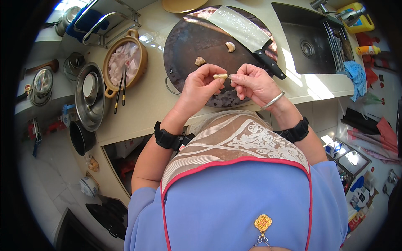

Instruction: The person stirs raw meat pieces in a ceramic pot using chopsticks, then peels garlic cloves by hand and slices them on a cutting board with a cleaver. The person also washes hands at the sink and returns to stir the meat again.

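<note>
My left hand [201,86] pinches a pale garlic clove [220,76] between thumb and forefinger, above the near part of a round dark chopping board [194,40]. Close by the clove's right end is my right hand [256,82], thumb and forefinger drawn together; whether a bit of skin is between them cannot be made out. A small piece of garlic bulb [199,61] lies on the board just beyond my left hand. Farther back rests an unpeeled garlic clove [230,47]. A wet cleaver [241,29] lies flat across the board's right side, its black handle towards me.
On the left, a brown two-handled pot [143,62] holds raw pale meat and chopsticks [123,91]. Steel bowls [82,114] stand beside it, and a wire rack [110,15] behind. To the right are a sink [292,34] and a blue cloth [356,78] over the counter edge.
</note>
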### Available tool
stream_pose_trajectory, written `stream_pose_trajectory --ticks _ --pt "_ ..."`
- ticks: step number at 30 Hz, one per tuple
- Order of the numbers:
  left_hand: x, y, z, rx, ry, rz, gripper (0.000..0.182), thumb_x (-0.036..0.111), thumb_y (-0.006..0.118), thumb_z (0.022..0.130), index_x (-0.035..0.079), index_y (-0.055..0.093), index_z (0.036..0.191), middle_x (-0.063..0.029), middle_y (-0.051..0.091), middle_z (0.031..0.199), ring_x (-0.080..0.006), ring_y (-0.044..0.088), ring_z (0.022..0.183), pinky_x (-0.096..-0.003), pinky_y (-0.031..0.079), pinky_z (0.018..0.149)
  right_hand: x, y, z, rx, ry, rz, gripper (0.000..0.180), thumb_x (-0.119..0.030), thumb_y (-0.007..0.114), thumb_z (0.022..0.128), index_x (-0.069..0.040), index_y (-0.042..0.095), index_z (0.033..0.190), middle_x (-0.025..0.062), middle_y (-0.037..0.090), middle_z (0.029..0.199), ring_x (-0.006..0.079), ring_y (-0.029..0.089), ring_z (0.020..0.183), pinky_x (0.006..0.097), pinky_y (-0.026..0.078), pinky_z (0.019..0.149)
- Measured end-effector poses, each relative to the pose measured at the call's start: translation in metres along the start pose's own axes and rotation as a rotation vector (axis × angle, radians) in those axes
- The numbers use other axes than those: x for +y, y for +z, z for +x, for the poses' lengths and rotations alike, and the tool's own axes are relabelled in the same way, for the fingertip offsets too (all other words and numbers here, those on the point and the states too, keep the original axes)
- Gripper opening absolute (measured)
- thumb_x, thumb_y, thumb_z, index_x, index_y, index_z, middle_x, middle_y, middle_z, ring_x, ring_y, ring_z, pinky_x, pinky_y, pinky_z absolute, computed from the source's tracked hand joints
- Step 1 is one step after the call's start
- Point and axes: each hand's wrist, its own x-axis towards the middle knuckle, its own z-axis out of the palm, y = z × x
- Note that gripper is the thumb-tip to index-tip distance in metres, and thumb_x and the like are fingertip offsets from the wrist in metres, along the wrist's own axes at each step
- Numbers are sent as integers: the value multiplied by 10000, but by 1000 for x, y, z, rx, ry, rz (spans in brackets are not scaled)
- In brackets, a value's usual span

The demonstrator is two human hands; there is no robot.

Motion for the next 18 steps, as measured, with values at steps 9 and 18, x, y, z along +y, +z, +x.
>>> stream_pose_trajectory --ticks 9,18 --pt "-5 1 2 49 104 340 162 81 656 848 -6 582 963 -39 629 769 -49 570 673 -214 484 600 -5 7 -4 48 -121 -452 144 -163 631 898 -29 609 946 5 614 752 36 548 581 173 450 476" --pt "6 8 1 1 217 598 149 36 650 840 -14 561 948 -19 610 753 -36 562 659 -206 477 595 -7 11 -5 103 -119 -713 173 -189 648 886 -18 651 916 -21 617 724 17 523 571 164 422 463"
